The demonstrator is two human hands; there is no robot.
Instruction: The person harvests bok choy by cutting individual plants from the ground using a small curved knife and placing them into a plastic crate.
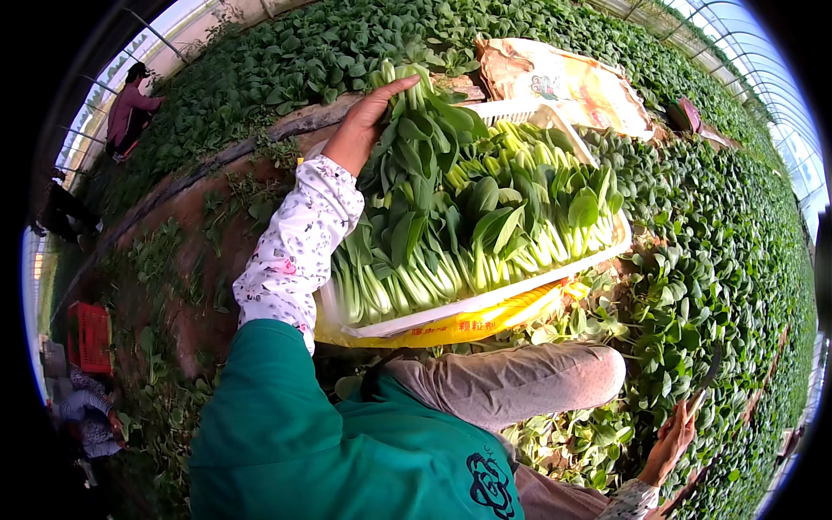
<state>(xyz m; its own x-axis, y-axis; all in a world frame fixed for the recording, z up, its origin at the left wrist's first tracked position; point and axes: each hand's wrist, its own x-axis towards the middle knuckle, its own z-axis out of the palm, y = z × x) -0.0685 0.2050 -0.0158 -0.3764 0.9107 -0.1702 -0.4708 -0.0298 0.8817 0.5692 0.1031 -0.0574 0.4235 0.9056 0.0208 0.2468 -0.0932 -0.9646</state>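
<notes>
My left hand point(372, 118) is shut on a bunch of bok choy point(422, 130), gripping the pale stem ends with the leaves hanging down. It is over the far left part of a white plastic crate point(481, 304). Rows of bok choy point(416, 279) fill the crate, their pale stems showing along the near and far sides. Out at the lower right, my right hand point(669, 441) grips the handle of a sickle point(714, 370), whose dark curved blade points away over the growing plants.
A yellow printed bag point(448, 330) lies under the crate. Beyond it rests a worn paper sack point(572, 84). Leafy crop rows point(702, 260) surround me inside a greenhouse. Co-workers point(130, 114) are at the left, near a red plastic crate point(90, 338). My bent knee point(585, 374) is beside the crate.
</notes>
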